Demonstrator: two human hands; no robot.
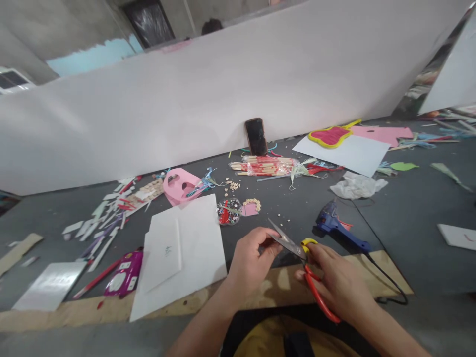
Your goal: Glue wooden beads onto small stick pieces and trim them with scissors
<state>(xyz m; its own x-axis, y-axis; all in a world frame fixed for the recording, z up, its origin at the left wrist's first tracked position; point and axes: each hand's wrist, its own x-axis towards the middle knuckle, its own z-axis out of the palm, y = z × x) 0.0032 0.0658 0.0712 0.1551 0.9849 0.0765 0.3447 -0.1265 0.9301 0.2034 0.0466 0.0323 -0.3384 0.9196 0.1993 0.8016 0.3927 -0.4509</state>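
My right hand (340,282) grips scissors (295,246) with one red handle and one yellow handle, their blades parted and pointing up and to the left. Close to the blades, my left hand (255,258) is closed in a pinch; whatever small piece lies between its fingertips is too hard to make out. Just beyond the left hand lie a small pink piece edged with pale beads (250,208) and a clear round dish of mixed beads (228,212). A blue glue gun (340,228) rests to the right of the scissors.
White sheets (201,238), a pink cutout (182,186) and scattered paper strips (100,223) lie left. Wrapped sticks (267,165) and a leaning phone (256,136) stand by the white partition (208,99). Crumpled tissue (357,186) and the glue gun's cord (386,272) are right.
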